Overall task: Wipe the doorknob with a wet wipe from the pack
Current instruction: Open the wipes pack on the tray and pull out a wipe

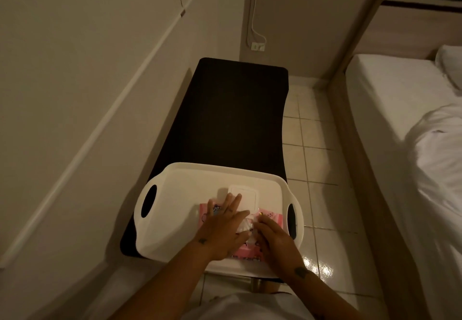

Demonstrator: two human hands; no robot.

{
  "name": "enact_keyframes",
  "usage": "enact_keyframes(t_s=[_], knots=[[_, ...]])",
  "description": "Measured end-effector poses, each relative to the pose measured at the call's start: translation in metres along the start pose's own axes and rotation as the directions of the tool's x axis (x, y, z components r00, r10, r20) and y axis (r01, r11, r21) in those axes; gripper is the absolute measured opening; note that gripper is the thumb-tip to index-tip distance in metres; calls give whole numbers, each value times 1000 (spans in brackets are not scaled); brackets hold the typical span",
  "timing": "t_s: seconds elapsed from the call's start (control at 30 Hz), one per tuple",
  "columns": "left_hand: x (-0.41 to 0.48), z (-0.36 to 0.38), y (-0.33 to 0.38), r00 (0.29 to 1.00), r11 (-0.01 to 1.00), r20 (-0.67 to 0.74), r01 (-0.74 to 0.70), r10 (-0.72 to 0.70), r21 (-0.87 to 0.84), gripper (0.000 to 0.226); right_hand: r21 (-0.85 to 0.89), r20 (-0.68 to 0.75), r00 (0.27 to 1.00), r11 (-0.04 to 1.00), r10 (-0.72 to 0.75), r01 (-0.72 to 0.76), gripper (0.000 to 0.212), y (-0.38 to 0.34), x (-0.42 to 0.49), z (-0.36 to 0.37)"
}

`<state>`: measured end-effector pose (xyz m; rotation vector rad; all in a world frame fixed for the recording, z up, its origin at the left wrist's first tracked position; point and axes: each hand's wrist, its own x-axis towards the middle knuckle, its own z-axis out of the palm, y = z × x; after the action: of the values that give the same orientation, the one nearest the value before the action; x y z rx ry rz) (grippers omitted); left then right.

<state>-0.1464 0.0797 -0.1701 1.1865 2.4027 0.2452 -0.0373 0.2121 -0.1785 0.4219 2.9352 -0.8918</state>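
Both hands sitting low in frame on pink wipe pack (252, 222). Left hand (222, 232) lying flat, fingers spread, pressing pack down. Right hand (275, 241) pinching white wipe (243, 226) poking from pack middle. Pack resting in white tray (175, 194) on black bench (230, 109). Bed (405, 119) showing at right.

Wipe pack (271, 217) in tray (175, 194) on bench (232, 109); wall left, bed (400, 119) right

Dim, warm yellowish cast. Glare spots on floor tiles (315, 264) just right of right hand (276, 241). Soft shadows left of hands. Wide-angle bending at edges. Slight softness throughout.
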Motion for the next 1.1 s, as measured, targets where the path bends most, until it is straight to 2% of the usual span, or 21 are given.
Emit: enact_keyframes(t_s=[0.13, 0.23, 0.4, 0.57, 0.67, 0.9, 1.1], knots=[[1, -3, 2, 1000, 998, 25, -9, 10, -60, 46, 5, 0, 1000, 1000, -10, 10, 32, 2, 0, -1], [-4, -4, -2, 1000, 989, -25, -3, -1, -151, 39, 0, -33, 999, 999, -41, 41, 34, 0, 3, -3], [-11, -11, -4, 991, 955, -104, 47, -81, -292, 49, -11, -122, 983, 990, -140, 140, 32, -13, 10, -8], [-16, -12, -12, 974, 919, -203, 13, -101, -393, 24, -11, -97, 970, 975, -221, 222, 25, -22, 17, -10], [-20, -10, -15, 971, 898, -208, 13, -116, -440, 25, 30, -105, 972, 976, -211, 215, 21, -24, 19, -8], [-22, -7, -11, 975, 918, -204, 4, -92, -396, 40, 131, -116, 989, 985, -94, 109, 19, -25, 21, -4], [-22, -4, -11, 976, 925, -197, 14, -96, -380, 40, 237, -125, 992, 970, -18, 47, 20, -22, 20, -4]])
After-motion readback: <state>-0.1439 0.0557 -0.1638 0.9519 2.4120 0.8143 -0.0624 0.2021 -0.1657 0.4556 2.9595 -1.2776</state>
